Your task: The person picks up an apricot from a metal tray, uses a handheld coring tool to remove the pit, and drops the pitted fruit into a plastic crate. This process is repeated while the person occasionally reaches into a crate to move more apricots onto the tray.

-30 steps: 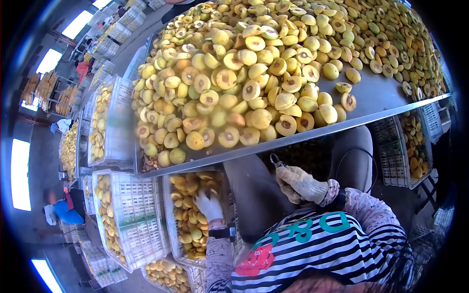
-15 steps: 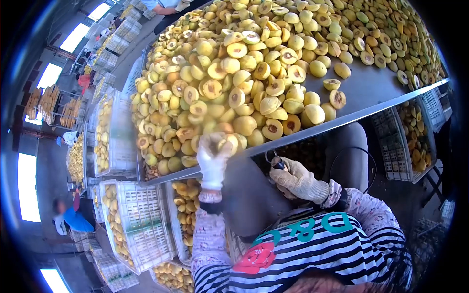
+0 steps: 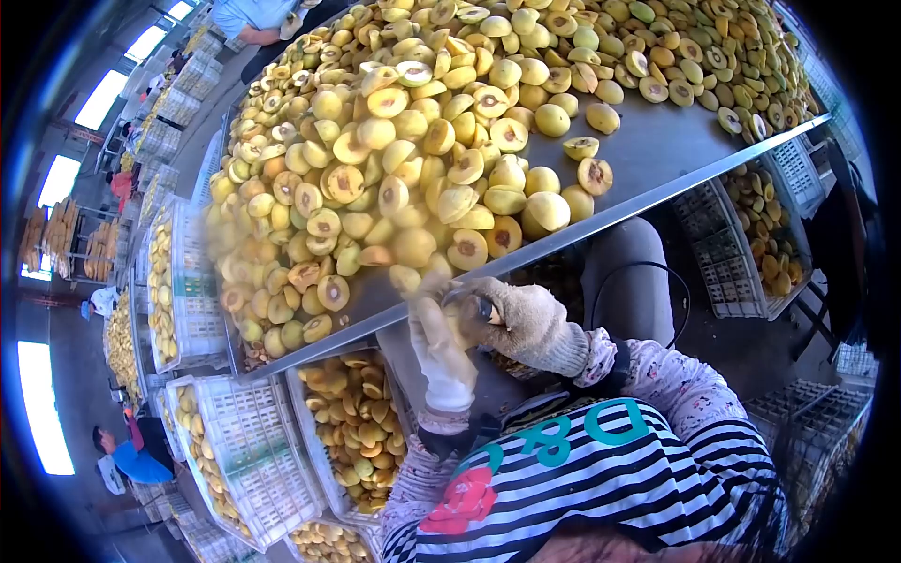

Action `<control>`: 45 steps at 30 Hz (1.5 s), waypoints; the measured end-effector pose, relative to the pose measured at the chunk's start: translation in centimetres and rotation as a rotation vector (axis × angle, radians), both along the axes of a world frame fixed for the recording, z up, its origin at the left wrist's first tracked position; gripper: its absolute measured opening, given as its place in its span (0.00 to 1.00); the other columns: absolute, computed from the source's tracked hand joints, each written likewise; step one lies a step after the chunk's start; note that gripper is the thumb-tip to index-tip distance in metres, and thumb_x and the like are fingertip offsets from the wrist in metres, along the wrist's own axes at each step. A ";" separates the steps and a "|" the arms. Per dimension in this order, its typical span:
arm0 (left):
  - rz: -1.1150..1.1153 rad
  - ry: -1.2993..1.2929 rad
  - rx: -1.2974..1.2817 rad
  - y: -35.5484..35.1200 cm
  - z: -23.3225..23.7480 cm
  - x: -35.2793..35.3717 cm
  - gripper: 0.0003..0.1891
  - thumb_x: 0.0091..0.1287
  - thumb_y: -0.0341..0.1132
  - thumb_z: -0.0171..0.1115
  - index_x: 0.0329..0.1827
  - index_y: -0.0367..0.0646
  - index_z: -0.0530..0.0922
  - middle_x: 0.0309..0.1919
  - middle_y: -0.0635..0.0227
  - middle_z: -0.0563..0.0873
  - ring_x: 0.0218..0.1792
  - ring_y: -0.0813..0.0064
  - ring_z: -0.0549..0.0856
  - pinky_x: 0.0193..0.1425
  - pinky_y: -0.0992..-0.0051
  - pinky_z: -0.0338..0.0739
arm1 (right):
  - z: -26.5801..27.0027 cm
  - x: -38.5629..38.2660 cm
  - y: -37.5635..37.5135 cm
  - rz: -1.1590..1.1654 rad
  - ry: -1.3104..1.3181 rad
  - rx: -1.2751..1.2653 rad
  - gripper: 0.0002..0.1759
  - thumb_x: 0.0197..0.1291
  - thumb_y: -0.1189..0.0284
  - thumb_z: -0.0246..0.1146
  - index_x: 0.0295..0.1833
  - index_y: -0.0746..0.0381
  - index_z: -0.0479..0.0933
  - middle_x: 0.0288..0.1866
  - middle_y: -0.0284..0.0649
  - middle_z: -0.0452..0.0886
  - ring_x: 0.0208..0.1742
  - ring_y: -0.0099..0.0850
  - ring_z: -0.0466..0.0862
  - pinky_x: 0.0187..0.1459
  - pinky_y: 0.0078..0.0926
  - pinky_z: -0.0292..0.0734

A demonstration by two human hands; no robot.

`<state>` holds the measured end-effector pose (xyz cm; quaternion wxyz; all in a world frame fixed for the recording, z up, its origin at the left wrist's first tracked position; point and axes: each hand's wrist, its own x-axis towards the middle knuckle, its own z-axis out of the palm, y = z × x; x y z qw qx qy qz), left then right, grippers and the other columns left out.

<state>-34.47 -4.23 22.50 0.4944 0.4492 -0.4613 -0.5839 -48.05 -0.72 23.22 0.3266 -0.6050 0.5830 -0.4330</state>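
My left hand [image 3: 438,349], in a white glove, is closed around a yellow peach half [image 3: 461,323], mostly hidden between the hands. Right beside it, my right hand [image 3: 537,325], in a knitted cream glove, grips a loop-ended pitting tool by its dark handle [image 3: 489,311]. The tool's metal loop is hidden at the fruit. Both hands meet just in front of the metal table's edge [image 3: 601,218]. Beyond them lies a large heap of halved yellow peaches [image 3: 375,136], many with the pit or its hollow showing.
Below the table, at left, stand white crates [image 3: 251,455] of peach halves, and another crate [image 3: 737,249] is at right. A dark cable [image 3: 688,296] curves by my knee [image 3: 627,272]. Across the table is a person in a blue shirt [image 3: 251,19]; another person [image 3: 141,460] sits far left.
My left hand has drawn back from the heap's edge with a peach half. The right hand has moved left and up with the pitting tool, so the hands now meet. The view has shifted.
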 end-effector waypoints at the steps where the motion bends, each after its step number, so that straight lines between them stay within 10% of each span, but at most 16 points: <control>1: -0.007 0.021 -0.014 0.0 -0.4 0.0 0.26 0.81 0.51 0.50 0.67 0.37 0.74 0.55 0.64 0.80 0.55 0.70 0.81 0.62 0.69 0.75 | 0.0 0.0 -0.1 0.028 0.010 -0.001 0.19 0.60 0.65 0.71 0.55 0.55 0.78 0.40 0.42 0.87 0.42 0.44 0.88 0.44 0.36 0.83; 9: -0.009 0.126 -0.080 -0.5 -2.8 1.3 0.18 0.77 0.43 0.57 0.56 0.34 0.73 0.44 0.59 0.84 0.42 0.70 0.85 0.49 0.69 0.84 | 0.2 0.2 -0.3 0.273 -0.094 0.268 0.18 0.61 0.65 0.69 0.54 0.58 0.79 0.43 0.48 0.87 0.43 0.47 0.87 0.47 0.37 0.82; 11: 0.003 -0.099 -0.032 -1.2 -0.4 0.9 0.17 0.76 0.42 0.56 0.54 0.35 0.72 0.37 0.56 0.84 0.36 0.66 0.86 0.41 0.69 0.85 | -1.9 0.0 1.6 0.768 -0.229 0.373 0.21 0.63 0.57 0.68 0.54 0.60 0.80 0.42 0.50 0.86 0.43 0.42 0.87 0.48 0.39 0.81; 16: 0.030 0.346 0.380 -0.9 0.2 0.7 0.22 0.80 0.50 0.44 0.56 0.36 0.71 0.40 0.57 0.82 0.40 0.64 0.85 0.49 0.63 0.86 | -0.6 0.0 2.0 0.293 -0.307 0.571 0.23 0.73 0.53 0.57 0.55 0.64 0.77 0.42 0.47 0.85 0.44 0.40 0.84 0.51 0.36 0.77; 23: 0.195 0.211 0.220 -0.5 0.5 0.0 0.21 0.81 0.47 0.45 0.52 0.34 0.73 0.37 0.55 0.84 0.38 0.65 0.86 0.45 0.66 0.86 | -3.4 2.0 2.3 0.263 -0.493 0.436 0.24 0.74 0.53 0.58 0.57 0.65 0.77 0.44 0.47 0.85 0.47 0.37 0.84 0.53 0.35 0.77; 29: -0.146 0.019 0.268 -2.2 1.6 1.5 0.19 0.80 0.42 0.51 0.46 0.32 0.79 0.31 0.56 0.87 0.30 0.67 0.87 0.34 0.73 0.83 | -4.2 1.6 2.4 0.400 -0.578 0.414 0.24 0.74 0.52 0.58 0.55 0.64 0.78 0.41 0.40 0.84 0.45 0.29 0.81 0.51 0.31 0.77; 40: -0.062 0.152 -0.023 -1.3 -0.8 0.3 0.15 0.78 0.35 0.49 0.54 0.36 0.81 0.34 0.58 0.89 0.34 0.74 0.86 0.39 0.77 0.80 | -2.7 0.3 2.7 0.539 -1.311 0.944 0.22 0.76 0.49 0.52 0.38 0.57 0.71 0.20 0.33 0.70 0.15 0.23 0.68 0.17 0.20 0.63; 45: -0.233 0.106 0.159 -2.3 0.9 0.9 0.19 0.77 0.35 0.49 0.64 0.37 0.78 0.31 0.58 0.88 0.31 0.74 0.86 0.38 0.79 0.79 | -4.2 1.8 2.8 0.389 -0.825 0.646 0.25 0.75 0.45 0.52 0.38 0.56 0.71 0.21 0.30 0.69 0.16 0.21 0.66 0.17 0.19 0.62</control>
